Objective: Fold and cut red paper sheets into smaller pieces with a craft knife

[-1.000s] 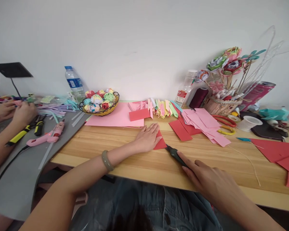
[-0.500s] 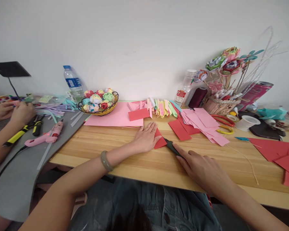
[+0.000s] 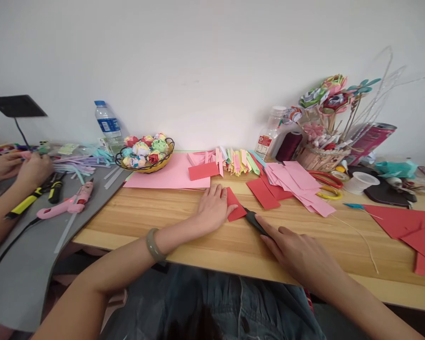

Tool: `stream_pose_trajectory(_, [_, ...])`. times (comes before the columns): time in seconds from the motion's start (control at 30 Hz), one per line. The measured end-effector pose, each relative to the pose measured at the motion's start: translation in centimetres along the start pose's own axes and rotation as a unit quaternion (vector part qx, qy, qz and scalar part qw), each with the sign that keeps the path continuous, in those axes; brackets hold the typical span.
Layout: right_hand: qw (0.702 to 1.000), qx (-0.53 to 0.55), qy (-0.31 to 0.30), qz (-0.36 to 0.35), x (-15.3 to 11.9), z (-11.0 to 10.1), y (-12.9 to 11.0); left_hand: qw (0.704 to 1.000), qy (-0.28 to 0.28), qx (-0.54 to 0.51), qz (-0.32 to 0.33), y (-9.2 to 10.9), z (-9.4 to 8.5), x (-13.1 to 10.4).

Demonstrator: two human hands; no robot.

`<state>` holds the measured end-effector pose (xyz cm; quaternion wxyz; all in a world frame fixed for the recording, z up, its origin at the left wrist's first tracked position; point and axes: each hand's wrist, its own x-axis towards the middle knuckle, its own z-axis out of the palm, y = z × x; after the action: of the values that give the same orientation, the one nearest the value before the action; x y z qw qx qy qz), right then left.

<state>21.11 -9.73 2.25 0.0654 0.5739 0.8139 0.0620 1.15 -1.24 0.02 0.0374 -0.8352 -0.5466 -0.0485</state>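
Note:
My left hand (image 3: pixel 214 208) lies on the wooden table (image 3: pixel 177 203), its fingers on the left part of a small red paper (image 3: pixel 236 208). In my right hand (image 3: pixel 290 243) is a black-handled tool (image 3: pixel 257 223), its tip touching or close to the paper's right edge. Two red pieces (image 3: pixel 264 192) lie beyond the tool, beside a fanned stack of pink papers (image 3: pixel 297 182). Another red piece (image 3: pixel 203 171) rests on a large pink sheet (image 3: pixel 170 177), near a row of folded colored papers (image 3: pixel 239 161).
Paper flowers fill a basket (image 3: pixel 145 165) at the back. Red-handled scissors (image 3: pixel 327 179), a white spool (image 3: pixel 361 182) and larger red sheets (image 3: pixel 403 222) are at right. On the left, another person's hands (image 3: pixel 33 170) are near pliers (image 3: pixel 28 203) and a pink glue gun (image 3: pixel 69 205).
My left hand has drawn slightly left and its fingers are more bent, showing more of the small red paper. The tool is still in my right hand. The view has shifted slightly.

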Motion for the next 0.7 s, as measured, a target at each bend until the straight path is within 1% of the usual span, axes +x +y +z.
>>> stream_pose_trajectory(0.07, [1.0,-0.009,0.009,0.0,-0.7,0.2,-0.1,0.999,-0.028,-0.003,0.028,-0.4,-0.1,-0.2])
stream_pose_trajectory(0.2, [0.999,-0.027,0.025,0.001,-1.6,0.4,-0.6,0.992,-0.082,-0.053,0.081,-1.8,0.0,-0.5])
stream_pose_trajectory(0.33, [0.999,-0.04,0.025,0.011,-1.3,0.2,-1.1,0.985,-0.114,-0.081,0.096,-2.5,-0.2,-0.6])
stream_pose_trajectory(0.43, [0.999,-0.045,0.011,0.025,-0.7,0.0,-1.3,0.984,-0.126,-0.081,0.099,-2.4,-0.4,-0.6])
stream_pose_trajectory(0.6, [0.999,-0.029,-0.022,0.027,0.2,-0.7,-1.4,0.985,-0.123,-0.073,0.101,-2.3,-0.3,-0.6])
stream_pose_trajectory(0.7, [0.999,-0.029,-0.028,0.032,1.0,-1.1,-1.5,0.985,-0.122,-0.07,0.1,-2.3,-0.2,-0.5])
